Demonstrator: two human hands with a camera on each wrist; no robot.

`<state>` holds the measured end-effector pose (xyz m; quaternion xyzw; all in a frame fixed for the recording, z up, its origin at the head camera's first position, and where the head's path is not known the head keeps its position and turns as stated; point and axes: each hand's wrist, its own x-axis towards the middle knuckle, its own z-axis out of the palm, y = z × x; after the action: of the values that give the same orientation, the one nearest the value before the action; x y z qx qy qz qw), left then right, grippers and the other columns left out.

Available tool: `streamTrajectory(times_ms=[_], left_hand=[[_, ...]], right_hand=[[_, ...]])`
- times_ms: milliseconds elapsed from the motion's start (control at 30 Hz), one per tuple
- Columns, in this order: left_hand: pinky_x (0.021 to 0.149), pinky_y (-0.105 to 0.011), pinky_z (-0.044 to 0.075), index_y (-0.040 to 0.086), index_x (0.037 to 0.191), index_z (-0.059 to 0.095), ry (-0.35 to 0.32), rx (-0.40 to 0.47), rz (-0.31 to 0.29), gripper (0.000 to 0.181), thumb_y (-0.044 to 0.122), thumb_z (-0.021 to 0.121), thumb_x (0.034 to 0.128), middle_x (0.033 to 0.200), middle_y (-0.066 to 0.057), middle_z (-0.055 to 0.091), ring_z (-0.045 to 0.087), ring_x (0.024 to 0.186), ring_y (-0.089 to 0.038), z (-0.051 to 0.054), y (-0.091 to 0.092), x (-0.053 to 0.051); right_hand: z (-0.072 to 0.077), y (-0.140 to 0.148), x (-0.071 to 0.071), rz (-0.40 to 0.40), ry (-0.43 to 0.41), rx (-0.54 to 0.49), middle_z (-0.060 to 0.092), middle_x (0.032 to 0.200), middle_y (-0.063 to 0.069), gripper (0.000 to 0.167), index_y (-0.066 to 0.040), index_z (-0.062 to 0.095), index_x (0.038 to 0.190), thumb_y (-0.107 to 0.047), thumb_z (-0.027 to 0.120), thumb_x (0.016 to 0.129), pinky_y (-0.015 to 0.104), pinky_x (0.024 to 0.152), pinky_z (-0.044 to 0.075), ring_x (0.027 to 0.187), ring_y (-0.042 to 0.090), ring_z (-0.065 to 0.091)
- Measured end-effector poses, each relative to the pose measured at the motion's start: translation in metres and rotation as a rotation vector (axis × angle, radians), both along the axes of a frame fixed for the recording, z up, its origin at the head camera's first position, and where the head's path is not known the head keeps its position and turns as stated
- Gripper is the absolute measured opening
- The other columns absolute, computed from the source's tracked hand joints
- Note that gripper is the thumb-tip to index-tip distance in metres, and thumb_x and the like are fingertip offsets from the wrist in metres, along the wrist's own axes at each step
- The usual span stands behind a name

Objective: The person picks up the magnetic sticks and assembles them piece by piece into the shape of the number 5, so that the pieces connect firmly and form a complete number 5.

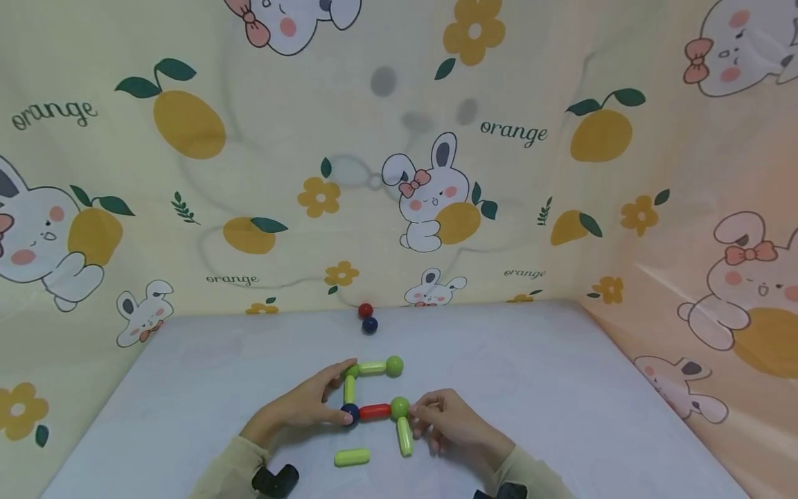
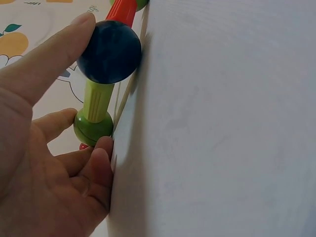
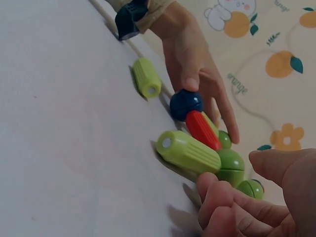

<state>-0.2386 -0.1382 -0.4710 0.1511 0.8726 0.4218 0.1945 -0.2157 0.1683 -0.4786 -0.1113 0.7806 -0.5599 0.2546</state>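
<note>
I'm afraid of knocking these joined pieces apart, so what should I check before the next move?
1. Left hand steadying: ok, thumb on the blue ball, a finger at the far green ball.
2. Red stick meeting balls at both ends: ok.
3. Right hand gripping the near green ball firmly: cannot tell, fingertips are right beside it.
4. Near green stick free at its outer end: ok, bare silvery tip showing.
5. Loose green stick attached: not ok, it lies apart.
6. Joint strength: cannot tell.
</note>
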Motion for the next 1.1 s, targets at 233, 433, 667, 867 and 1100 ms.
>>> streamTrajectory(times_ms=[233, 433, 667, 867, 1100], left_hand=[[0.107, -0.058, 0.046, 0.025, 0.160, 0.028, 0.003, 0.003, -0.009, 0.102, 0.038, 0.087, 0.0777, 0.157, -0.014, 0.040, 0.049, 0.132, -0.034, 0.000, 0.000, -0.001], [0.107, -0.058, 0.046, 0.024, 0.160, 0.028, 0.002, 0.006, -0.013, 0.101, 0.037, 0.086, 0.0790, 0.157, -0.014, 0.040, 0.049, 0.132, -0.035, 0.003, 0.001, -0.001], [0.106, -0.058, 0.046, 0.024, 0.160, 0.028, 0.000, 0.001, -0.012, 0.100, 0.037, 0.086, 0.0794, 0.157, -0.014, 0.041, 0.049, 0.130, -0.034, 0.003, 0.001, -0.001], [0.106, -0.058, 0.046, 0.026, 0.160, 0.029, 0.003, -0.007, -0.005, 0.100, 0.037, 0.086, 0.0786, 0.155, -0.014, 0.042, 0.050, 0.129, -0.033, 0.001, -0.001, -0.001], [0.106, -0.059, 0.046, 0.025, 0.160, 0.028, -0.001, 0.003, -0.017, 0.100, 0.037, 0.086, 0.0794, 0.155, -0.015, 0.042, 0.049, 0.130, -0.034, 0.000, -0.001, -0.001]], right_hand=[[0.003, 0.005, -0.005, -0.018, 0.047, -0.009, 0.073, 0.077, 0.004, 0.028, 0.004, 0.069, 0.107, -0.022, 0.059, 0.100, 0.019, 0.044, 0.044, 0.045, 0.004, 0.052], [0.005, 0.008, -0.008, -0.008, 0.080, -0.030, 0.072, 0.088, 0.004, 0.032, 0.006, 0.067, 0.111, -0.024, 0.058, 0.101, 0.019, 0.049, 0.044, 0.050, 0.005, 0.054], [0.005, 0.008, -0.012, -0.025, 0.095, -0.031, 0.072, 0.099, 0.010, 0.034, 0.006, 0.066, 0.116, -0.024, 0.058, 0.102, 0.021, 0.052, 0.046, 0.058, 0.008, 0.058], [0.008, 0.003, -0.020, -0.016, 0.135, -0.003, 0.073, 0.109, 0.016, 0.037, 0.003, 0.065, 0.121, -0.029, 0.060, 0.102, 0.023, 0.058, 0.048, 0.066, 0.011, 0.059], [0.001, -0.002, -0.027, 0.075, 0.167, -0.043, 0.070, 0.117, 0.016, 0.036, 0.004, 0.064, 0.125, -0.022, 0.063, 0.100, 0.022, 0.061, 0.050, 0.074, 0.012, 0.062]])
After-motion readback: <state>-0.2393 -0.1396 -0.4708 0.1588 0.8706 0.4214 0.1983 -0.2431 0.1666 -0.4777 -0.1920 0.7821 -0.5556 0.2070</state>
